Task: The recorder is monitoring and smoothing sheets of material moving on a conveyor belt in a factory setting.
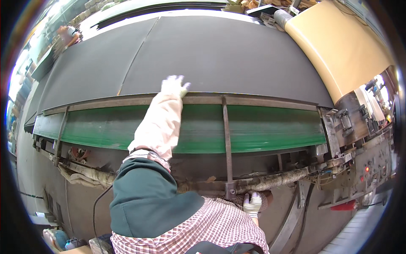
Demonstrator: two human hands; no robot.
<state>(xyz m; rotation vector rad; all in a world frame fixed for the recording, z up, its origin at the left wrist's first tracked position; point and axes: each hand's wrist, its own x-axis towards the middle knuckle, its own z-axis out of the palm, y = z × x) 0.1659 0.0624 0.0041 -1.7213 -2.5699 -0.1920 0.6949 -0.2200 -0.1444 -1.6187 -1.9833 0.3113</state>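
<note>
My left arm, in a pale sleeve guard, reaches forward over a green belt (262, 129). The gloved left hand (173, 86) is open, its fingers spread on the near edge of a large dark grey sheet (220, 55). A second dark sheet (91, 67) lies to its left, with a narrow seam between them. Lower down, my right hand (252, 204), in a striped glove, rests close to my body beside a wrapped pipe (279, 180). Its visible fingers point forward with nothing seen in them; the rest is partly hidden.
A metal rail (253, 101) runs along the sheets' near edge, joined by an upright bar (227, 144). At the right a tan sheet (338, 46) curves over a roller, above a control panel (372, 167) with red lights. Another person (69, 36) is at the far left.
</note>
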